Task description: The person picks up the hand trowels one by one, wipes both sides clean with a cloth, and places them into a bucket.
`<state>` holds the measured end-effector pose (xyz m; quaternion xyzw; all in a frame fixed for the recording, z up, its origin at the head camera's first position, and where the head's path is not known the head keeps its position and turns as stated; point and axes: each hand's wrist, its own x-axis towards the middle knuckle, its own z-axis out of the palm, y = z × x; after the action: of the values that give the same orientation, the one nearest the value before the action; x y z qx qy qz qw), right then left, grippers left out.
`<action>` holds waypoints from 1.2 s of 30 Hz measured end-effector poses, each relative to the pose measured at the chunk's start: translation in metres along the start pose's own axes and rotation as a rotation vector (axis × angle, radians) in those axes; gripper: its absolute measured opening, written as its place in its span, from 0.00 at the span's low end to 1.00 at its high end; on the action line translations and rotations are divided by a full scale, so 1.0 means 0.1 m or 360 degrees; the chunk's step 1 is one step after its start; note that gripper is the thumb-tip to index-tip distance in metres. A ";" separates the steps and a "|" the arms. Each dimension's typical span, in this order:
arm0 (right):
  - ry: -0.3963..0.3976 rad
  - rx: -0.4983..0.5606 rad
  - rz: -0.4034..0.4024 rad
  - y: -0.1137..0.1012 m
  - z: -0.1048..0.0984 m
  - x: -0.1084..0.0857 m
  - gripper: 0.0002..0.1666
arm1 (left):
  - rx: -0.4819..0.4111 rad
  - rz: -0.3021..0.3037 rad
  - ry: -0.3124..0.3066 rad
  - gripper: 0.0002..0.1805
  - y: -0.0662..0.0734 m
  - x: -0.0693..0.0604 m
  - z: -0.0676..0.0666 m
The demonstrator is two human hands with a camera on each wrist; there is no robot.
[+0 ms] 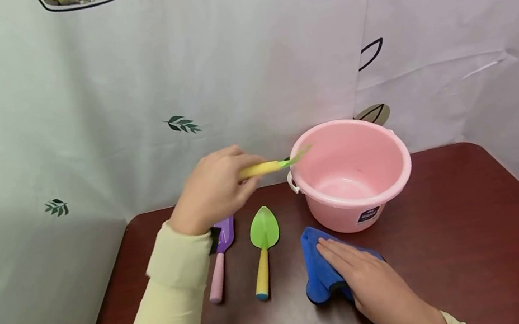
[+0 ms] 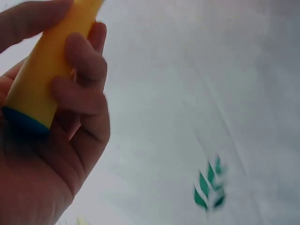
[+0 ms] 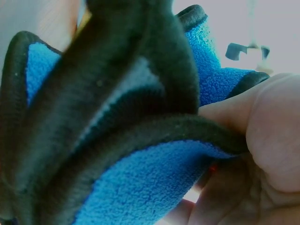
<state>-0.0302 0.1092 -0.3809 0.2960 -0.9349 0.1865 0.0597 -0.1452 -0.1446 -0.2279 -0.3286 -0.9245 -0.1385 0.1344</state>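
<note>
My left hand (image 1: 217,185) grips the yellow handle of a small garden fork (image 1: 260,169), its blurred green head over the left rim of the pink bucket (image 1: 358,203). In the left wrist view, the fingers (image 2: 84,96) curl round that handle above its blue end. On the table, my right hand (image 1: 378,285) holds a folded blue cloth (image 1: 319,266) with black edging, just in front of the bucket. The right wrist view has the cloth (image 3: 145,183) between thumb and fingers. Left of it lie a green trowel (image 1: 264,229) with a yellow handle and a purple shovel (image 1: 225,235) with a pink handle.
The dark red-brown table (image 1: 479,229) carries all of these. A pale cloth backdrop (image 1: 248,56) with leaf prints rises behind and at both sides. The bucket's white handle joint (image 1: 292,182) faces left.
</note>
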 end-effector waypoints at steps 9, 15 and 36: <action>-0.0060 0.0031 0.0005 -0.02 0.04 -0.01 0.41 | 0.0281 0.0079 -0.0491 0.12 0.28 0.66 0.40; -0.0005 0.0020 -0.0047 -0.01 0.09 -0.01 0.40 | 0.0409 0.0134 -0.0764 0.11 0.43 0.88 0.63; 0.0081 -0.0010 -0.0121 0.02 0.11 0.00 0.43 | 0.0487 0.0108 -0.0812 0.12 0.47 0.99 0.96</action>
<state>-0.0317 0.1067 -0.3915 0.3263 -0.9217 0.1885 0.0915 -0.2039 -0.0201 -0.2757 -0.3593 -0.9271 0.0942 -0.0498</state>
